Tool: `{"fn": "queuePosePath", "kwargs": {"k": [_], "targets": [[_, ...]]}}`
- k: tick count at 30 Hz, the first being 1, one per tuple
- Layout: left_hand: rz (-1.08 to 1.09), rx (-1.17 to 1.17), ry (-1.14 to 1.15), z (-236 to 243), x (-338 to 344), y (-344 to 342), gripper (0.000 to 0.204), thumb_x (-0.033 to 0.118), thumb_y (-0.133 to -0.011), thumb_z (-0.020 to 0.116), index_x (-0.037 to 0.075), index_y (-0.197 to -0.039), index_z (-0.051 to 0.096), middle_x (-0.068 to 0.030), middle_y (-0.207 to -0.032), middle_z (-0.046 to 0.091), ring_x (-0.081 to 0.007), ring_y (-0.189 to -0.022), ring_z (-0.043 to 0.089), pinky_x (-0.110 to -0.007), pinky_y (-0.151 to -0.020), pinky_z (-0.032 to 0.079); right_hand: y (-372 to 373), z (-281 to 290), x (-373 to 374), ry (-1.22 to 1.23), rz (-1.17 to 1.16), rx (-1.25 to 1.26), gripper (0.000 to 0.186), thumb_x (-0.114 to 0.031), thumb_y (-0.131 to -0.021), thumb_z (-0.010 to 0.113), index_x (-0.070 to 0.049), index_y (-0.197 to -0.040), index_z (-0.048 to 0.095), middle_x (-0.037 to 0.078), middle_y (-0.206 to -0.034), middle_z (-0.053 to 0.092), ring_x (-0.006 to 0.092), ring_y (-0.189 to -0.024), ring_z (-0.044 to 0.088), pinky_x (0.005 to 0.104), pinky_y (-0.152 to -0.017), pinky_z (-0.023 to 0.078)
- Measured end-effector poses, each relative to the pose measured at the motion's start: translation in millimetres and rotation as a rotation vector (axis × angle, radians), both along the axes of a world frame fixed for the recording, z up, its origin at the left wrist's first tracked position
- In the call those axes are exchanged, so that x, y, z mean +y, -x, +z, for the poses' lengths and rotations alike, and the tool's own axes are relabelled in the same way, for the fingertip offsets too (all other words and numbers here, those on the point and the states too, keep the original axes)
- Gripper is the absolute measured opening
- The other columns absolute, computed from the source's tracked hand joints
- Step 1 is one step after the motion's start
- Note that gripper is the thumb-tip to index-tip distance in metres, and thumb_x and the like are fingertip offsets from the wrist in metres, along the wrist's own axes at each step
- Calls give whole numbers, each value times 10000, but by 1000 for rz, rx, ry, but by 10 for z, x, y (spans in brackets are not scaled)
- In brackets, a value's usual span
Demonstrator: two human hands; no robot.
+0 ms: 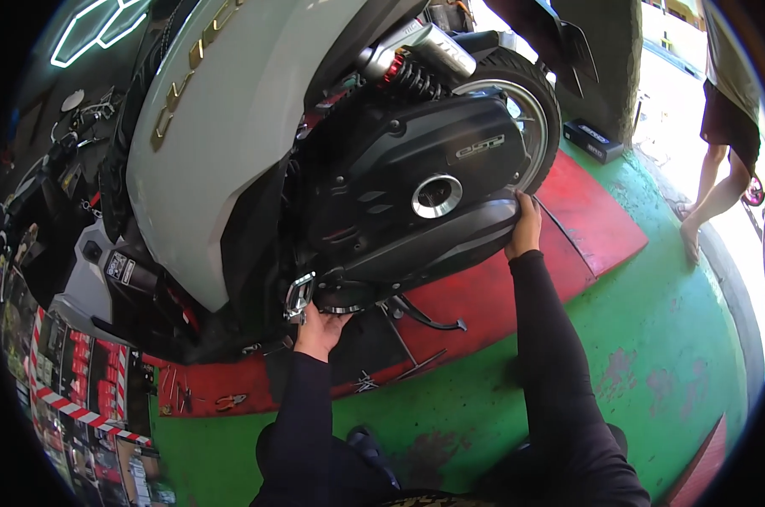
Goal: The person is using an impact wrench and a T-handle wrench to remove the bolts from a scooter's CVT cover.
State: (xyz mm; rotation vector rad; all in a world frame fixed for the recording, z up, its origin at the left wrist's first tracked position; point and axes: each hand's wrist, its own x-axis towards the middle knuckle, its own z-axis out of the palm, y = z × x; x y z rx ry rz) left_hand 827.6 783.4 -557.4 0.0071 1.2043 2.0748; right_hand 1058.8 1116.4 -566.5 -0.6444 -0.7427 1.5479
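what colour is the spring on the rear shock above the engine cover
Black coils, with a red collar at the upper end of the shock spring, shown in the head view.

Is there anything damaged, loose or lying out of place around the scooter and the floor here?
The green floor is worn: its paint has flaked off in dull patches. Small hand tools lie loose on the red mat near the scooter. The black engine cover, touched by both hands, shows no visible damage.
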Motion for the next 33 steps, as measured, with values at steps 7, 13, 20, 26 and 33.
{"fn": "queuePosePath", "kwargs": {"k": [7, 13, 20, 26, 33], "targets": [[-22, -49, -40, 14, 80, -31, 805, 602, -798, 676, 29, -1325, 471, -233, -1257, 566, -393, -1165, 565, -573, -1011, 444, -111, -176, 246, -9, 231, 69, 371, -308, -900, 544, -16, -1125, 590, 129, -1073, 617, 218, -955, 561, 312, -856, 436], [9, -76, 15, 129, 94, -79, 826, 610, -780, 684, 34, -1332, 468, -225, -1289, 551, -388, -1167, 566, -566, -1009, 443, -31, -213, 199, 12, 139, 14, 368, -298, -912, 522, -16, -1135, 598, 127, -1087, 622, 216, -986, 564, 303, -887, 423], [-25, -44, 36, 121, 42, 7, 867, 624, -760, 688, 43, -1358, 448, -211, -1326, 532, -376, -1195, 549, -557, -1016, 432, 93, -298, 263, 23, -66, 30, 345, -260, -916, 490, -12, -1120, 615, 118, -1102, 627, 214, -1008, 562, 294, -899, 416], [46, -25, 82, 83, 61, -137, 881, 623, -759, 691, 40, -1368, 439, -208, -1318, 541, -379, -1186, 554, -560, -1011, 436, 28, -442, 334, 6, -83, -63, 320, -245, -908, 490, -14, -1083, 625, 108, -1075, 631, 213, -992, 562, 294, -890, 420], [-1, 59, 75, 135, 77, -57, 873, 617, -778, 677, 37, -1381, 426, -225, -1329, 527, -385, -1197, 547, -564, -1011, 434, 39, -356, 325, 35, -59, -28, 284, -228, -900, 489, -22, -1036, 629, 105, -1036, 630, 212, -967, 562, 296, -874, 423]]}}
